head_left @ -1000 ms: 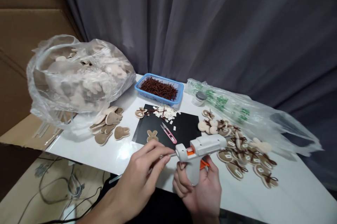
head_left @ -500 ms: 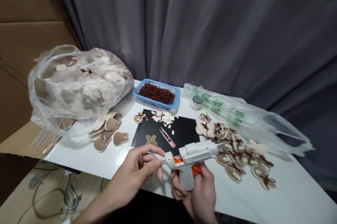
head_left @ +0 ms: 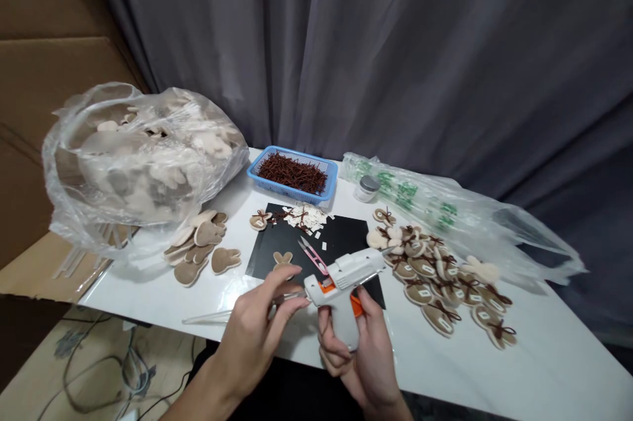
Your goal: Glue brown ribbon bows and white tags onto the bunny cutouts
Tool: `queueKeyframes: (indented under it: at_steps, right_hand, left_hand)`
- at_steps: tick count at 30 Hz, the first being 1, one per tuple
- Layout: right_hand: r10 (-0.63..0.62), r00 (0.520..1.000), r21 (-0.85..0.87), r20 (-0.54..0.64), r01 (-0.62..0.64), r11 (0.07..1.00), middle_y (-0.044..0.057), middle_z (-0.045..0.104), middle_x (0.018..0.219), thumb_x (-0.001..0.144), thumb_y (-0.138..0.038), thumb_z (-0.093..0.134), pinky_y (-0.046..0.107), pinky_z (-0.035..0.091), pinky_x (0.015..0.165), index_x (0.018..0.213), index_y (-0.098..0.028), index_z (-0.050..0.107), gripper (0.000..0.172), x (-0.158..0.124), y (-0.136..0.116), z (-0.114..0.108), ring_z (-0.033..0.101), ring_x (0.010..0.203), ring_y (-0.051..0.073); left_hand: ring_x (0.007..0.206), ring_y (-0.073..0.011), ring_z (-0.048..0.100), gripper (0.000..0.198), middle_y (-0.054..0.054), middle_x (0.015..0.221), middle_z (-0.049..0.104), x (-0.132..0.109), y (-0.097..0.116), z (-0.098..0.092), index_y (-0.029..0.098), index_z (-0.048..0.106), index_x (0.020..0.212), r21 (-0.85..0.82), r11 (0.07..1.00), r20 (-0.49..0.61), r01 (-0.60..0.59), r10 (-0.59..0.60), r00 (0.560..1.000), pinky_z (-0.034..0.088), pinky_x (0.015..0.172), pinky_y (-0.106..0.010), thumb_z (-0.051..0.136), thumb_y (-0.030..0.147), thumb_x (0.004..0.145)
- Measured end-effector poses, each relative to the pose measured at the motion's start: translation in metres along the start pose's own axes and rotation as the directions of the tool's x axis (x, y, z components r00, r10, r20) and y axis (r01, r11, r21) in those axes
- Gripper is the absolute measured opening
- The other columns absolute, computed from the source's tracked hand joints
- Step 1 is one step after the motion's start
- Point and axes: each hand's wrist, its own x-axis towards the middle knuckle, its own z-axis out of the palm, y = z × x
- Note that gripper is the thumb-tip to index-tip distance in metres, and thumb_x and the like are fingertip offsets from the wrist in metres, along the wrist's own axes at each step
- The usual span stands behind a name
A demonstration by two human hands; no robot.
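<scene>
My right hand (head_left: 363,348) is wrapped round the handle of a white and orange glue gun (head_left: 346,279), whose nozzle points right. A long translucent glue stick (head_left: 210,317) runs from the left to the gun's rear opening, pinched between the thumb and fingers of my left hand (head_left: 262,322). Beyond the hands, a black mat (head_left: 270,243) carries small white labels (head_left: 309,218), pink thread snips (head_left: 312,256) and a plain brown rabbit shape (head_left: 282,258), partly hidden by my left fingers.
Loose rabbit shapes (head_left: 226,260) lie beside a large clear bag (head_left: 148,163) on the left. Behind the mat are a blue basket (head_left: 291,195) of brown bows and a small jar (head_left: 366,189). Rabbits with bows (head_left: 440,317) pile up on the right, before a plastic bag (head_left: 445,203).
The glue gun has shifted slightly left and up, with its nozzle tilted higher. A long glue stick now shows in my left hand, which was close behind the gun before.
</scene>
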Motion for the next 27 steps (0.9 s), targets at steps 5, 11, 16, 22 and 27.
queueKeyframes:
  at_steps: [5,11,16,22,27]
  right_hand:
    - [0.027,0.998,0.01,-0.059,-0.027,1.0,-0.013,0.031,0.039,0.049,-0.1,0.077,0.017,0.007,0.04,0.073,-0.017,0.066,0.087,0.003,-0.002,-0.002,0.012,0.037,0.001]
    - [0.076,0.994,-0.027,-0.073,-0.078,0.997,-0.013,0.032,0.038,0.043,-0.102,0.076,0.017,0.005,0.042,0.074,-0.017,0.065,0.091,0.006,0.011,0.003,0.012,0.038,0.001]
    - [0.099,0.994,-0.054,-0.038,-0.101,0.993,-0.014,0.029,0.038,0.049,-0.102,0.073,0.018,0.005,0.042,0.074,-0.017,0.065,0.089,0.006,0.012,-0.001,0.012,0.038,0.002]
    - [0.091,0.994,-0.082,-0.062,-0.096,0.992,-0.014,0.031,0.039,0.047,-0.105,0.072,0.016,0.004,0.04,0.076,-0.017,0.064,0.092,0.004,0.005,-0.007,0.012,0.039,0.001]
    - [-0.153,0.971,-0.157,-0.184,0.125,0.98,-0.009,0.051,0.054,0.056,-0.096,0.082,0.014,0.012,0.035,0.08,-0.02,0.058,0.083,-0.004,-0.017,-0.014,0.019,0.038,0.0]
  left_hand:
    - [0.065,-0.0145,0.064,0.04,0.002,0.074,0.07,0.008,0.001,-0.016,0.022,0.068,0.086,0.118,0.981,0.238,0.153,-0.178,0.955,0.046,0.064,-0.025,0.046,0.042,0.114]
    - [0.07,-0.0157,0.054,0.048,0.002,0.073,0.06,0.008,0.008,-0.012,0.02,0.067,0.088,-0.037,0.901,0.31,0.433,-0.402,0.862,0.04,0.069,-0.026,0.043,0.053,0.112]
    - [0.061,-0.0141,0.033,0.059,0.007,0.064,0.035,0.008,0.006,-0.009,0.019,0.067,0.089,-0.207,0.789,0.398,0.578,-0.472,0.787,0.028,0.058,-0.027,0.044,0.07,0.108]
    - [0.063,-0.014,0.036,0.058,0.006,0.065,0.038,0.012,0.008,0.002,0.019,0.061,0.081,-0.22,0.801,0.382,0.557,-0.454,0.805,0.028,0.061,-0.028,0.045,0.068,0.108]
    - [0.067,-0.0134,0.044,0.057,0.003,0.072,0.051,0.018,0.009,0.022,0.019,0.061,0.086,-0.336,0.759,0.426,0.558,-0.406,0.809,0.036,0.065,-0.027,0.041,0.066,0.111]
